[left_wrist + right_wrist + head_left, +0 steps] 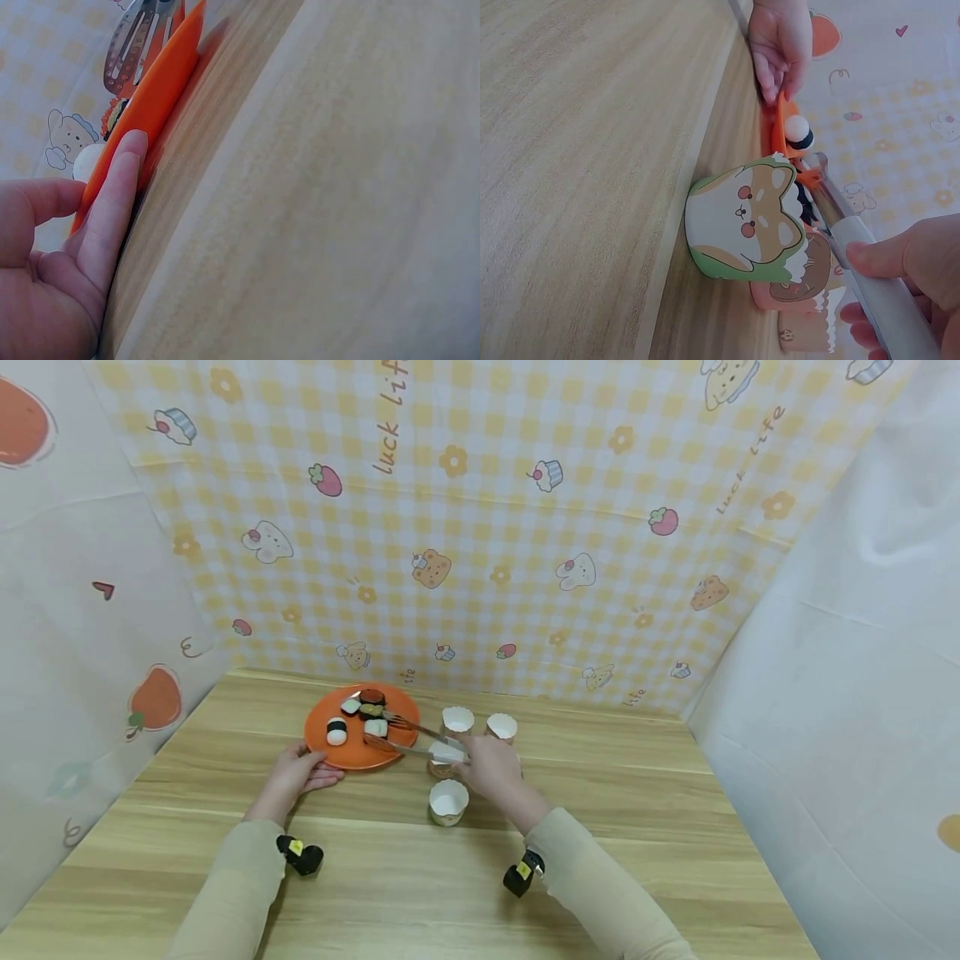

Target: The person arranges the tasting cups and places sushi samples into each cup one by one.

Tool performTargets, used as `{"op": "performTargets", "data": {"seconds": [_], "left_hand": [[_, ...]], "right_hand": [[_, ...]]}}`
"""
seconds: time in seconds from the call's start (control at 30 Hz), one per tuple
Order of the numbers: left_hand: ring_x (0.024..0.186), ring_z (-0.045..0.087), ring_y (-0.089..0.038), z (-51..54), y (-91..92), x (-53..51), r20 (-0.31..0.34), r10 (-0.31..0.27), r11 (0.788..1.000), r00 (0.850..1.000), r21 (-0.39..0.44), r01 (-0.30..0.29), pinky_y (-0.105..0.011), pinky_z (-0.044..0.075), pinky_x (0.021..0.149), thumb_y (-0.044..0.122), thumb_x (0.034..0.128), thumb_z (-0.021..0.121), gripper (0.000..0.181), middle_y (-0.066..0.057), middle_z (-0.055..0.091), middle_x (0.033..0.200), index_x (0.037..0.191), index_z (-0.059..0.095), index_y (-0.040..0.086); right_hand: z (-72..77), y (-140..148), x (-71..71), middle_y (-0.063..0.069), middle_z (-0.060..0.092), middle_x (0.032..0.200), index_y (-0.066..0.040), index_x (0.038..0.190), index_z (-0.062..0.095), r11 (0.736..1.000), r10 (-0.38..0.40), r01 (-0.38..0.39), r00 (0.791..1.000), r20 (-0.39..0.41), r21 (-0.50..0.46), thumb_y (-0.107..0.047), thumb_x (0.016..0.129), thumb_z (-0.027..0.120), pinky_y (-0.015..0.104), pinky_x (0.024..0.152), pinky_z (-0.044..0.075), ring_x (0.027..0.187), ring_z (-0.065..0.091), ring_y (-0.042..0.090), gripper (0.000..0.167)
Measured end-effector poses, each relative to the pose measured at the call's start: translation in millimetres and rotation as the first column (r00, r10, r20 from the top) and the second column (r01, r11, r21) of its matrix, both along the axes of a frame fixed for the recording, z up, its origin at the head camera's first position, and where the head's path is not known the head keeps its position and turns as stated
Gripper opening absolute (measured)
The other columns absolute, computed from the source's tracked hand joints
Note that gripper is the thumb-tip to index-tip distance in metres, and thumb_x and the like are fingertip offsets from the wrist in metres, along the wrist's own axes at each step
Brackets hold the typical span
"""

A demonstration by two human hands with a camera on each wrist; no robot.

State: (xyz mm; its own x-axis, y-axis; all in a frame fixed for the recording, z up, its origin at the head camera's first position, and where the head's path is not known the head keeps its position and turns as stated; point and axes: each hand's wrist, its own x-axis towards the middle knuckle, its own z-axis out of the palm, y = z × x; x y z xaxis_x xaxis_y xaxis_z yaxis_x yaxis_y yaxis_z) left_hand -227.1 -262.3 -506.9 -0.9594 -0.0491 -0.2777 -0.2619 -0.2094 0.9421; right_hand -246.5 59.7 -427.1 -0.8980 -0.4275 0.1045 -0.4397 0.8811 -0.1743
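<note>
My left hand (pixel 294 779) grips the near-left rim of an orange plate (pixel 360 758), thumb on the edge and fingers beneath, as the left wrist view shows. On the plate lie several small sushi pieces, among them a white one with a black band (pixel 337 732) and a red-topped one (pixel 371 697). My right hand (pixel 497 768) holds metal tongs with pale handles (pixel 885 300). Their spread tips reach over the plate, either side of a white-topped sushi piece (pixel 377 727). Whether they touch it I cannot tell.
Several paper cups stand right of the plate, below and beside the tongs: a green dog-face cup (pixel 742 217) nearest, a pink one (pixel 784 292) behind it, and a white-rimmed cup (pixel 502 727) farther right. A patterned cloth (pixel 487 527) hangs behind the wooden table (pixel 405 893).
</note>
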Motion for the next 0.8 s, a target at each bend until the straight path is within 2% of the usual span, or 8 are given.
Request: {"op": "performTargets", "data": {"seconds": [0.17, 0.63, 0.8], "left_hand": [[0.069, 0.070, -0.020, 0.8, 0.5, 0.2, 0.006, 0.003, 1.000, 1.000, -0.003, -0.003, -0.032, 0.059, 0.067, 0.006, 0.1028, 0.036, 0.054, -0.011, 0.068, 0.076, 0.147, 0.009, -0.010], [0.069, 0.070, -0.020, 1.9, 0.8, 1.4, -0.005, -0.001, 1.000, 1.000, -0.012, 0.001, -0.032, 0.059, 0.069, 0.006, 0.1027, 0.037, 0.056, -0.012, 0.068, 0.077, 0.147, 0.007, -0.011], [0.069, 0.070, -0.020, 1.4, 0.5, 0.6, 0.001, -0.001, 1.000, 1.000, -0.007, 0.001, -0.032, 0.059, 0.068, 0.006, 0.1028, 0.036, 0.056, -0.012, 0.068, 0.076, 0.147, 0.006, -0.010]], "right_hand": [[-0.4, 0.5, 2.1, -0.007, 0.049, 0.054, -0.023, 0.133, 0.059, 1.000, 0.007, -0.007, 1.000, 0.001, 0.019, -0.033, 0.085, 0.074, 0.026, 0.034, 0.034, 0.043, 0.036, 0.010, 0.051], [-1.4, 1.5, 5.9, -0.008, 0.048, 0.054, -0.019, 0.128, 0.063, 0.999, 0.024, -0.022, 0.998, -0.052, 0.042, -0.033, 0.084, 0.074, 0.026, 0.033, 0.030, 0.042, 0.034, 0.009, 0.047], [-3.9, 2.1, 4.8, -0.005, 0.056, 0.060, -0.019, 0.127, 0.063, 0.999, 0.025, -0.023, 0.998, -0.058, 0.030, -0.033, 0.084, 0.074, 0.026, 0.033, 0.032, 0.042, 0.036, 0.010, 0.047]]}}
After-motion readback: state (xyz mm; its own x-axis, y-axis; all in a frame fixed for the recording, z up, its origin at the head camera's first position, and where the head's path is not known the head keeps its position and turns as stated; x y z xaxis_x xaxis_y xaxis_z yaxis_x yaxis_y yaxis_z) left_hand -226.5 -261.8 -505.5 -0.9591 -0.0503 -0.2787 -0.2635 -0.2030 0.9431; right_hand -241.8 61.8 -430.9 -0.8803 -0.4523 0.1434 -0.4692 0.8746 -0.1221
